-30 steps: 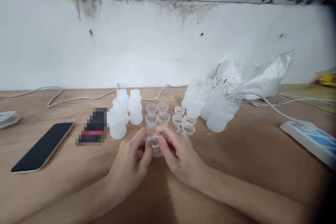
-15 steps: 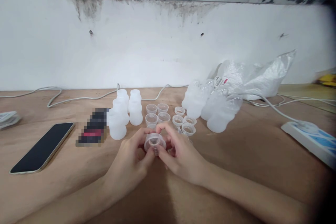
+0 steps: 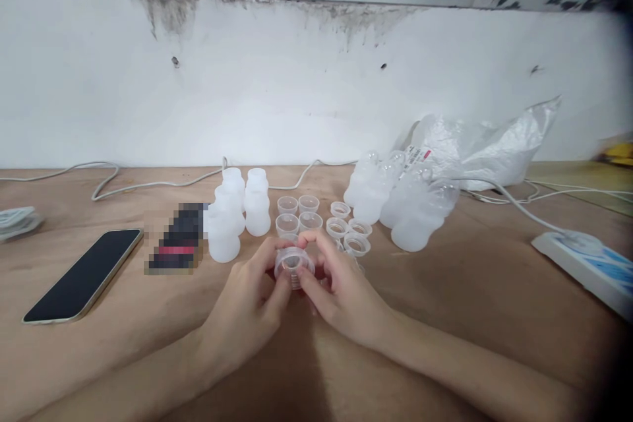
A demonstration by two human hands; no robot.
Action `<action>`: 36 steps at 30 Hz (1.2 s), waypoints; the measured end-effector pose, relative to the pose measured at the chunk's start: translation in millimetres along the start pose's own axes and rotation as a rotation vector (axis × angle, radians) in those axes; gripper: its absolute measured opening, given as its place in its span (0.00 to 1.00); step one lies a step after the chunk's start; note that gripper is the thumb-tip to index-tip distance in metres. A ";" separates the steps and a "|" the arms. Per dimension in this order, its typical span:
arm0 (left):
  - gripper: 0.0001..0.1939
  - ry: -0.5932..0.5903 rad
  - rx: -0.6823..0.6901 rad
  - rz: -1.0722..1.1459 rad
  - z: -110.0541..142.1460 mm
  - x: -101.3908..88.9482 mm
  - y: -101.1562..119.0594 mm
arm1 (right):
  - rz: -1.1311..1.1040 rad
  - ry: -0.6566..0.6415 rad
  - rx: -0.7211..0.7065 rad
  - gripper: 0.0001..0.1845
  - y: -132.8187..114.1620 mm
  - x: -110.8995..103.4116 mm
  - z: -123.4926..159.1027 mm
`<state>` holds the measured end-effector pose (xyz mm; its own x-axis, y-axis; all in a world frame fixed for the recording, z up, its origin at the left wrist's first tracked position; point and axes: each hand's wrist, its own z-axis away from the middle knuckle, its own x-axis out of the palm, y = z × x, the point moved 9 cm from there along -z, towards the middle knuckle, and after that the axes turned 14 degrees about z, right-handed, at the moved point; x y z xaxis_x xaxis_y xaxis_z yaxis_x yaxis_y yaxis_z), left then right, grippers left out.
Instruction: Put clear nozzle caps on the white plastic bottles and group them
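The left hand (image 3: 244, 297) and right hand (image 3: 349, 297) pinched a clear plastic piece (image 3: 295, 262) between their fingers (image 3: 315, 290) over the tabletop (image 3: 435, 290), just nearer the person than the clear cups (image 3: 310, 223).

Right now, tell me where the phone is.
The phone lies at the head view's left, on the table, left of the left hand, beside a pixelated dark item.

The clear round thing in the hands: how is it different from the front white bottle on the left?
The clear round thing is see-through; the white bottle is cloudy. The round thing looks squat; the bottle looks taller. The left hand and right hand hold the round thing; the bottle stands on the table. Both are round and look like plastic.
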<state>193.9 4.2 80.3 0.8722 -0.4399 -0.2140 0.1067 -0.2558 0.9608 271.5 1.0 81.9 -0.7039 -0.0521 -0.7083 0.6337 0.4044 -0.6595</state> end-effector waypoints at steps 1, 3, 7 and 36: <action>0.12 -0.004 -0.001 -0.001 0.1 0.4 0.0 | 0.011 0.005 -0.008 0.08 -0.4 -0.3 0.2; 0.12 -0.012 0.003 -0.031 0.5 1.4 -0.5 | 0.050 0.018 -0.030 0.09 -2.1 -1.0 0.9; 0.13 -0.014 0.007 -0.177 0.9 1.2 -2.7 | 0.117 0.015 -0.033 0.08 -1.6 0.7 1.9; 0.12 -0.010 -0.005 -0.459 4.1 2.3 -3.7 | 0.111 -0.027 -0.052 0.10 -3.3 5.3 2.1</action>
<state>193.6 0.6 75.5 0.7296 -0.2906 -0.6190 0.4828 -0.4221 0.7672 266.4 -2.6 79.9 -0.6213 -0.0286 -0.7830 0.6892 0.4555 -0.5635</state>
